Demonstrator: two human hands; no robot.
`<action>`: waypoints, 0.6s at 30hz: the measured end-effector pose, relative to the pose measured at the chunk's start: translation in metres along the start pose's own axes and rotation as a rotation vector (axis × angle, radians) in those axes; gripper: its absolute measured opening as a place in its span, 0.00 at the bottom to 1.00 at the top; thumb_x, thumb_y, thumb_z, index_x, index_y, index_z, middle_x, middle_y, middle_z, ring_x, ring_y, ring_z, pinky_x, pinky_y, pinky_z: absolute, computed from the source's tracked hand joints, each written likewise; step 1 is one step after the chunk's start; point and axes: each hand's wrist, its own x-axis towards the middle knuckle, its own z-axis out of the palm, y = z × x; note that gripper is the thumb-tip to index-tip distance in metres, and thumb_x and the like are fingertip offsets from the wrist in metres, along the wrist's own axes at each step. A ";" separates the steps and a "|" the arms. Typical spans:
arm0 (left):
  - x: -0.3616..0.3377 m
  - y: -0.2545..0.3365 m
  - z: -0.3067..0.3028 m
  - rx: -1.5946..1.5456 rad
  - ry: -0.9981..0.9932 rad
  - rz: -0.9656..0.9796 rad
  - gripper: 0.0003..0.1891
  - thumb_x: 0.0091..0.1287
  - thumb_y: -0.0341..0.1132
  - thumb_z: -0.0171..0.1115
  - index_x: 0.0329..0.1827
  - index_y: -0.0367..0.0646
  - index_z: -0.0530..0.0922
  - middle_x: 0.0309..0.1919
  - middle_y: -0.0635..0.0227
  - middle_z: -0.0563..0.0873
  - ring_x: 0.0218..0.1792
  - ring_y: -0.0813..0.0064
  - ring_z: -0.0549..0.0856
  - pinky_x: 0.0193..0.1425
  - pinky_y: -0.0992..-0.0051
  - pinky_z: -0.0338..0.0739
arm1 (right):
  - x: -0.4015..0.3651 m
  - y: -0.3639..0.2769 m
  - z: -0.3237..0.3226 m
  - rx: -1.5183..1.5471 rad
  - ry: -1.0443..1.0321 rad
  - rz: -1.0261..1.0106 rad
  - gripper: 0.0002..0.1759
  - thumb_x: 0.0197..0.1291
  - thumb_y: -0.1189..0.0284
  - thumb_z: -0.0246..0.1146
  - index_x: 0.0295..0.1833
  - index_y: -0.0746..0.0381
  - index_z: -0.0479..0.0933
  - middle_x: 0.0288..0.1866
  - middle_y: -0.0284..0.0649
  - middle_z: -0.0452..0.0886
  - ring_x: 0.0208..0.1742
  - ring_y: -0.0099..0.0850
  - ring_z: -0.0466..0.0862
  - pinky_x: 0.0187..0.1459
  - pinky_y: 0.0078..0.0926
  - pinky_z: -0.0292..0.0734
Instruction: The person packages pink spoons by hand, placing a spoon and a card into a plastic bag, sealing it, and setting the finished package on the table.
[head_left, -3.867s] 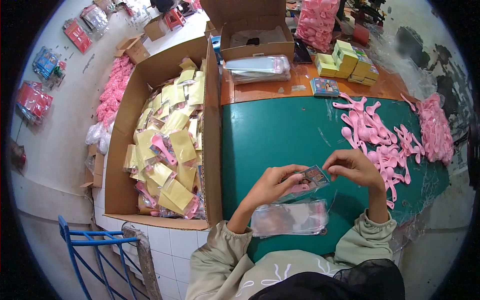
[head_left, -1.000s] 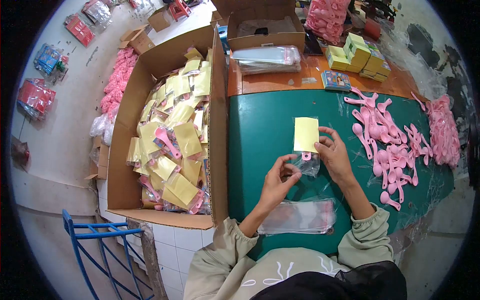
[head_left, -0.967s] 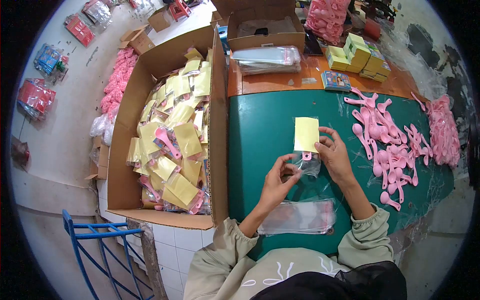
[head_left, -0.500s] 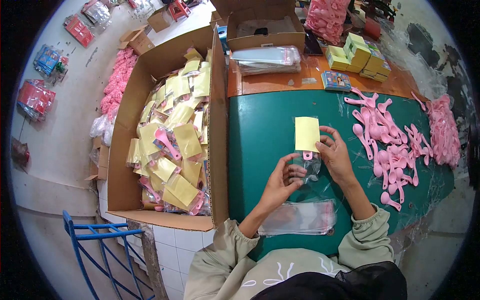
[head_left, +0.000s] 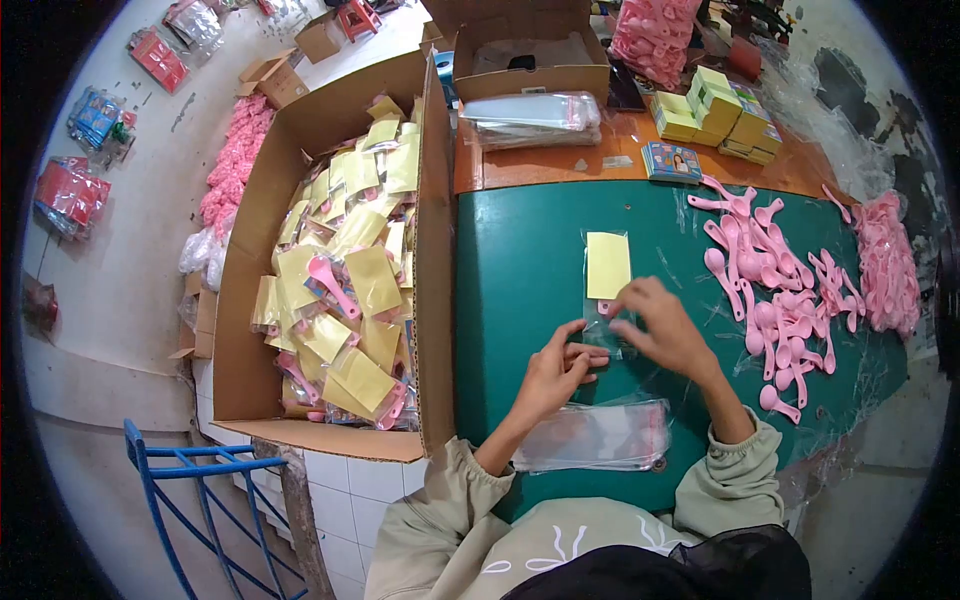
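A yellow card (head_left: 608,266) lies in a clear plastic bag on the green table (head_left: 520,260), with the end of a pink spoon (head_left: 603,307) showing below the card. My left hand (head_left: 552,376) is beside the lower end of the bag, fingers partly bent and apart; whether it touches the plastic is unclear. Over the bag's lower right is my right hand (head_left: 660,325), its fingers blurred by motion. A stack of clear bags (head_left: 598,436) lies close to my body, below both hands.
A big cardboard box (head_left: 437,300) of packed yellow cards and spoons stands left. Loose pink spoons (head_left: 765,315) cover the table's right side. Behind are more clear bags (head_left: 533,115), yellow card stacks (head_left: 700,112) and an open carton (head_left: 530,80). A blue metal frame (head_left: 205,470) stands lower left.
My right hand has let go of the yellow card and moved down toward the bag's lower end. The card and bag have shifted slightly left. My left hand has moved slightly left.
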 end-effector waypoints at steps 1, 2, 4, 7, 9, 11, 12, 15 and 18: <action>0.000 0.000 0.000 -0.031 0.011 -0.005 0.25 0.68 0.22 0.45 0.68 0.37 0.55 0.49 0.53 0.81 0.48 0.68 0.83 0.47 0.74 0.82 | -0.002 -0.001 0.005 0.033 -0.085 -0.019 0.11 0.50 0.71 0.64 0.41 0.60 0.75 0.42 0.41 0.73 0.48 0.41 0.71 0.48 0.38 0.67; -0.001 0.001 0.000 -0.011 0.019 -0.014 0.26 0.68 0.22 0.45 0.69 0.39 0.53 0.48 0.54 0.81 0.49 0.68 0.83 0.48 0.74 0.82 | -0.004 -0.004 0.009 -0.020 -0.094 -0.050 0.11 0.50 0.71 0.64 0.40 0.60 0.75 0.41 0.40 0.73 0.48 0.40 0.71 0.48 0.37 0.66; -0.004 0.006 0.001 0.028 0.037 -0.031 0.28 0.67 0.21 0.43 0.71 0.42 0.50 0.47 0.54 0.81 0.50 0.67 0.83 0.49 0.73 0.82 | -0.007 -0.010 0.014 -0.129 -0.113 -0.113 0.10 0.50 0.70 0.64 0.39 0.59 0.74 0.41 0.40 0.72 0.48 0.39 0.70 0.48 0.37 0.64; -0.004 0.006 0.000 0.056 0.001 -0.013 0.31 0.66 0.20 0.42 0.72 0.46 0.48 0.48 0.55 0.81 0.51 0.67 0.82 0.49 0.71 0.82 | -0.005 -0.009 0.020 -0.086 -0.153 -0.044 0.11 0.50 0.69 0.66 0.39 0.59 0.74 0.40 0.39 0.71 0.47 0.37 0.70 0.48 0.34 0.62; -0.005 0.007 0.000 0.071 -0.001 0.006 0.31 0.65 0.19 0.41 0.72 0.46 0.48 0.48 0.55 0.81 0.50 0.67 0.82 0.50 0.71 0.82 | -0.005 -0.010 0.020 -0.075 -0.146 -0.009 0.12 0.49 0.69 0.67 0.39 0.59 0.74 0.41 0.39 0.72 0.47 0.37 0.70 0.48 0.33 0.62; -0.005 0.007 0.000 0.096 0.002 0.035 0.32 0.63 0.18 0.41 0.72 0.46 0.47 0.47 0.55 0.82 0.48 0.66 0.83 0.49 0.70 0.82 | -0.005 -0.012 0.019 -0.046 -0.119 0.005 0.12 0.49 0.69 0.67 0.38 0.59 0.74 0.41 0.39 0.72 0.46 0.37 0.70 0.48 0.33 0.62; -0.005 0.006 0.001 0.113 0.006 0.054 0.33 0.62 0.18 0.41 0.72 0.46 0.47 0.46 0.55 0.82 0.47 0.66 0.84 0.49 0.69 0.82 | -0.006 -0.009 0.020 -0.023 -0.130 0.005 0.12 0.49 0.69 0.67 0.38 0.60 0.74 0.39 0.38 0.72 0.45 0.36 0.71 0.48 0.34 0.62; -0.008 0.011 0.003 0.266 0.006 0.125 0.35 0.59 0.17 0.42 0.72 0.46 0.47 0.41 0.53 0.84 0.40 0.62 0.85 0.47 0.67 0.81 | -0.007 -0.002 0.022 0.054 -0.181 0.030 0.11 0.49 0.69 0.67 0.36 0.59 0.73 0.36 0.37 0.72 0.42 0.36 0.71 0.46 0.33 0.62; -0.011 0.013 0.005 0.464 0.027 0.264 0.37 0.57 0.17 0.44 0.72 0.45 0.47 0.37 0.51 0.85 0.35 0.58 0.86 0.45 0.65 0.80 | -0.004 -0.002 0.020 0.133 -0.264 0.084 0.10 0.49 0.68 0.65 0.34 0.58 0.73 0.34 0.37 0.72 0.42 0.36 0.71 0.44 0.33 0.62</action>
